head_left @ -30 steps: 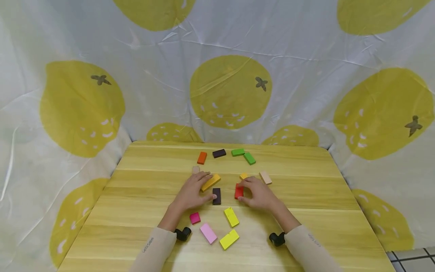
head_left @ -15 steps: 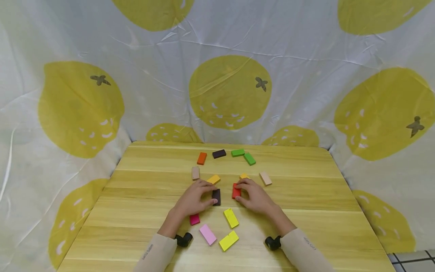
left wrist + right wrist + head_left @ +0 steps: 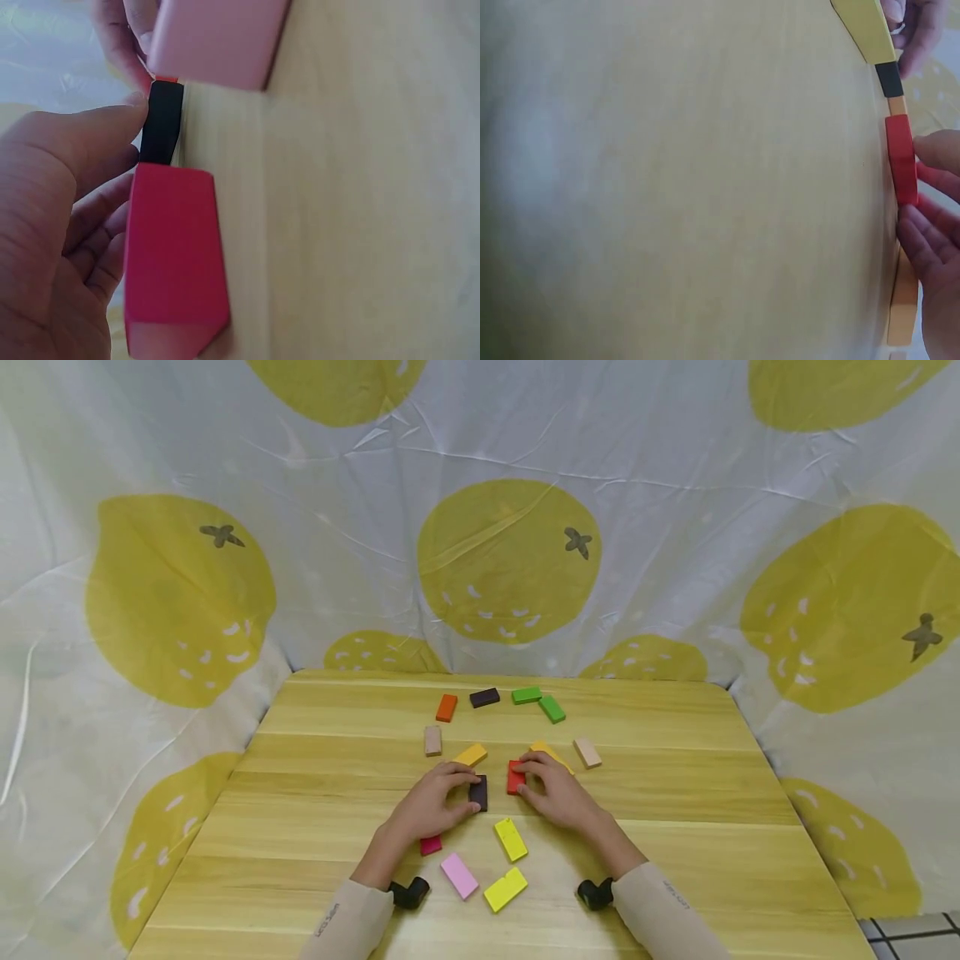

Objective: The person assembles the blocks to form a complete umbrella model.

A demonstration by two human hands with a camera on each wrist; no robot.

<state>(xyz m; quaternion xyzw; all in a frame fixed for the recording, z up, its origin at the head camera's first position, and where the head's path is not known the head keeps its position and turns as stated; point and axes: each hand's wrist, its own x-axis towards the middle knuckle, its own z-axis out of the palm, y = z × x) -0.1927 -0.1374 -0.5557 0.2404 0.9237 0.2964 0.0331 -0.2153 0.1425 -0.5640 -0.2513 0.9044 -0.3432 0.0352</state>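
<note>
On the desk [image 3: 675, 793], the left grip [image 3: 431, 802] pinches the black block [image 3: 477, 792] while the right grip [image 3: 558, 793] pinches the red block [image 3: 514, 777] just beside it.

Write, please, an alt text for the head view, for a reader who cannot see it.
Two hands work at coloured blocks on a wooden table: the left hand pinches a dark block, the right hand grips a red block. Orange, green, beige, yellow and pink blocks lie around them.
</note>
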